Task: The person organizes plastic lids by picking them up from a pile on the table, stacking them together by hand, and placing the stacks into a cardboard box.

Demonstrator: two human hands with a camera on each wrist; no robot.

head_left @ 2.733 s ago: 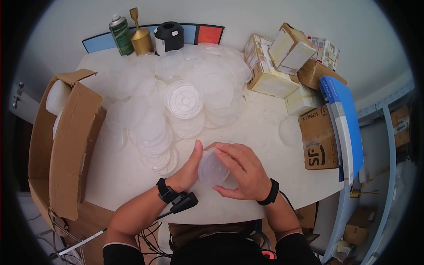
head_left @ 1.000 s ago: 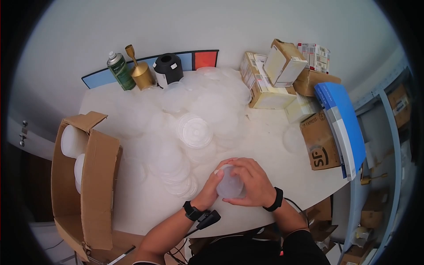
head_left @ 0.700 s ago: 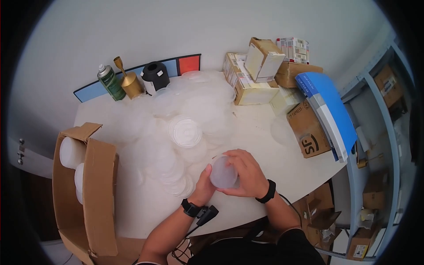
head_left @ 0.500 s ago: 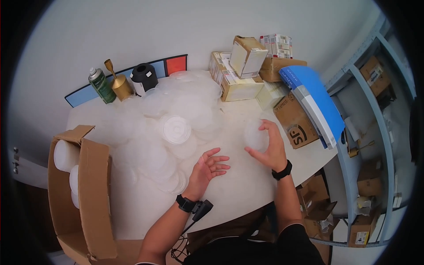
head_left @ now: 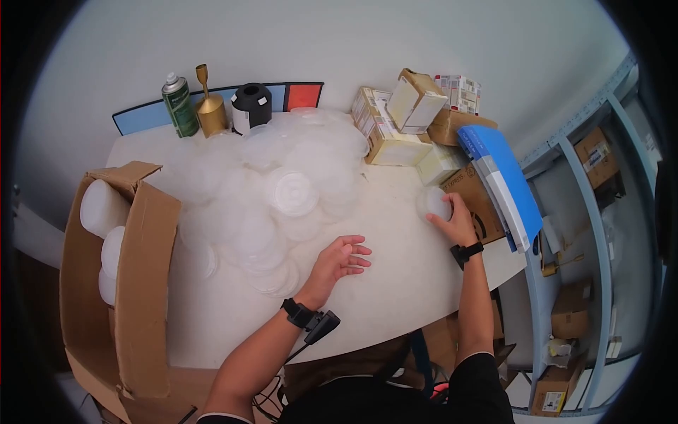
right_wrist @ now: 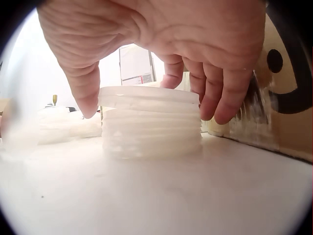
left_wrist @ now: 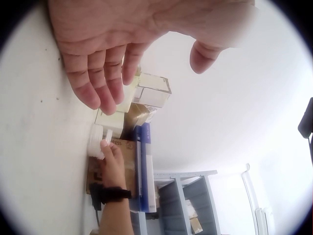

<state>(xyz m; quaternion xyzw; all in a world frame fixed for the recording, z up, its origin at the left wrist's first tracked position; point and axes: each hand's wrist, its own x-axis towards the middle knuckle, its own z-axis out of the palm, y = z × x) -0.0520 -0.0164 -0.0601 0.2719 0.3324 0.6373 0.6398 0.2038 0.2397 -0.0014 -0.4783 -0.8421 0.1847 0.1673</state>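
Note:
Beside the brown box, a stack of translucent round lids (head_left: 432,201) stands on the white table. My right hand (head_left: 460,225) grips its top piece, thumb on one side and fingers on the other. In the right wrist view, that top lid (right_wrist: 149,95) lies slightly tilted on the stack, its rim between the thumb and fingers of my right hand (right_wrist: 156,39). My left hand (head_left: 330,270) hovers empty over the table, fingers loosely bent; the left wrist view shows this hand (left_wrist: 117,29) holding nothing. Many overlapping translucent lids (head_left: 293,194) spread left of centre.
A tall cardboard box (head_left: 145,283) with white tubs (head_left: 104,208) stands at the left. At the back are a spray can (head_left: 180,106), a brass piece (head_left: 211,114) and a black cylinder (head_left: 252,107). Cartons (head_left: 395,145) and a blue binder (head_left: 503,187) line the right side.
My right hand has left my left hand and carried the translucent lid rightward to beside the brown box. My left hand has let go and stays near the front middle. The head view has shifted.

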